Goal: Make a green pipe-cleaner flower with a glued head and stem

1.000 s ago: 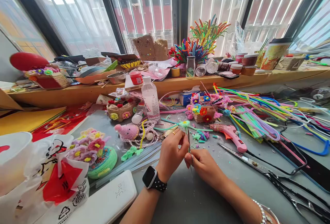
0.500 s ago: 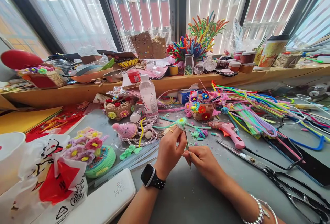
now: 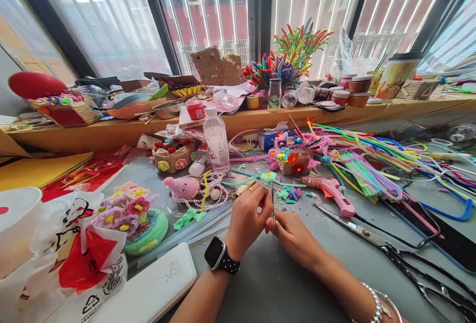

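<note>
Between my hands stands a small pipe-cleaner flower (image 3: 268,177), pale green with a yellow centre, on a thin dark stem. My left hand (image 3: 250,214), with a watch on its wrist, pinches the stem just below the bloom. Lower down, my right hand (image 3: 292,231) has its thumb and fingers closed on the same stem, whose thin end shows beneath. Past the flower lie green and purple pipe-cleaner scraps (image 3: 288,194). A pink glue gun (image 3: 330,193) rests to the right, close to large black-handled scissors (image 3: 375,239).
Left of my hands are a white power bank (image 3: 163,283), a plastic bag (image 3: 89,258) and a flower ornament on a green base (image 3: 148,231). Ahead stand a bottle (image 3: 216,142) and two woven baskets (image 3: 173,157). Loose pipe cleaners (image 3: 372,154) pile up at right.
The flower has turned a little and sits slightly lower against my fingers. Both hands keep their pinch on the stem. The whole view has shifted slightly.
</note>
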Demonstrator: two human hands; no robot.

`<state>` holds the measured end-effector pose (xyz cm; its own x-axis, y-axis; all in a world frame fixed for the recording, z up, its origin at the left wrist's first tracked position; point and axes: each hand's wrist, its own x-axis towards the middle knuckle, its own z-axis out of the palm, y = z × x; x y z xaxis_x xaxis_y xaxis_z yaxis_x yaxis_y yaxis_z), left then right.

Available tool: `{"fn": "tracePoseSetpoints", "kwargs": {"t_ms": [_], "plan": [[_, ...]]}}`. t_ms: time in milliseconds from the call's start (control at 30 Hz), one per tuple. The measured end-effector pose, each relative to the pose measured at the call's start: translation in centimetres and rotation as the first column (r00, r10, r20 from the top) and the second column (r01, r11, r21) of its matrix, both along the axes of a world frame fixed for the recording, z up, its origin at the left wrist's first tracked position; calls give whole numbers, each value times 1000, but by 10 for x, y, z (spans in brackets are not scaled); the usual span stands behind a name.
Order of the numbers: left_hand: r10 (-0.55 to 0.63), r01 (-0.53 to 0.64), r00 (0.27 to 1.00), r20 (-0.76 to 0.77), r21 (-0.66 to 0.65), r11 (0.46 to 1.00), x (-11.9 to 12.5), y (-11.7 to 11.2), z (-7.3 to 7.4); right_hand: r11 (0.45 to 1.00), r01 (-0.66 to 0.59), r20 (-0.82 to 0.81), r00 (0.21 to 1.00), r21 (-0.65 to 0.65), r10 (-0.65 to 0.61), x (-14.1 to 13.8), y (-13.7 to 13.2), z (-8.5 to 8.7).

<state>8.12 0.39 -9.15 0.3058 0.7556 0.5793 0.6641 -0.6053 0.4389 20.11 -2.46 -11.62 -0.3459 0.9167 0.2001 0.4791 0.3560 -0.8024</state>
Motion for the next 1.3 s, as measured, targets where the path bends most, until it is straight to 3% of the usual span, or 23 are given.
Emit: {"fn": "tracePoseSetpoints", "kwargs": {"t_ms": [500, 833, 1300], "plan": [[19, -19, 1000, 11, 0, 1000, -1, 1, 1, 997, 65, -23, 998, 34, -64, 1, 4, -4], [-11, 11, 1000, 5, 10, 1000, 1, -2, 3, 1000, -27, -36, 999, 15, 28, 0, 1, 0], [14, -14, 1000, 5, 24, 1000, -2, 1, 0, 997, 64, -33, 997, 36, -63, 1, 3, -2]]}}
